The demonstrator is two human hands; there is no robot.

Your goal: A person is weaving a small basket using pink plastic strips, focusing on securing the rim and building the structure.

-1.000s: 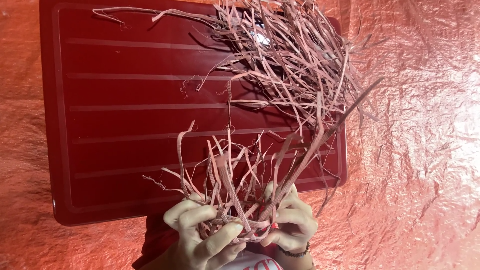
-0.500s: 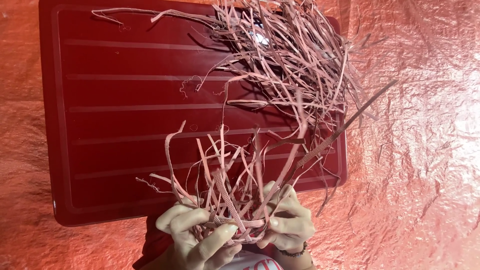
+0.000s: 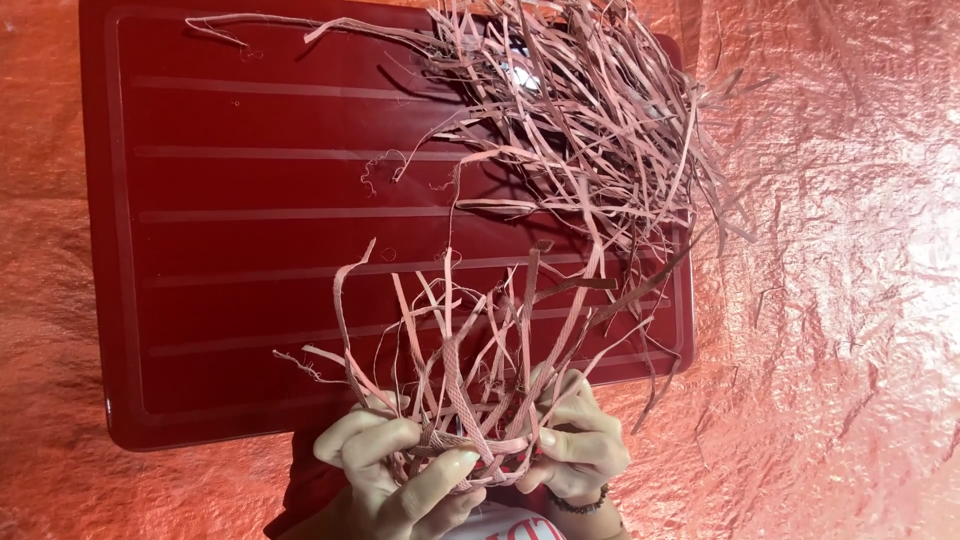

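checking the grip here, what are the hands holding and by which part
Both hands, left hand and right hand, hold a bunch of pinkish strips by its lower, woven end; the loose ends fan upward.

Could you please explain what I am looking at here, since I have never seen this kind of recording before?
There is no machine: a person works with two bare hands, and the one picture comes from a camera worn on the head, looking down. The left hand and the right hand sit at the bottom edge, together gripping a small woven piece of strips whose loose ends stick up and fan out. Beyond them lies a dark red ribbed tray, flat on a crinkled reddish sheet that covers the surface. On the tray's far right part rests a loose pile of thin pinkish strips, some trailing over the tray's edge. A beaded bracelet shows at the right wrist.
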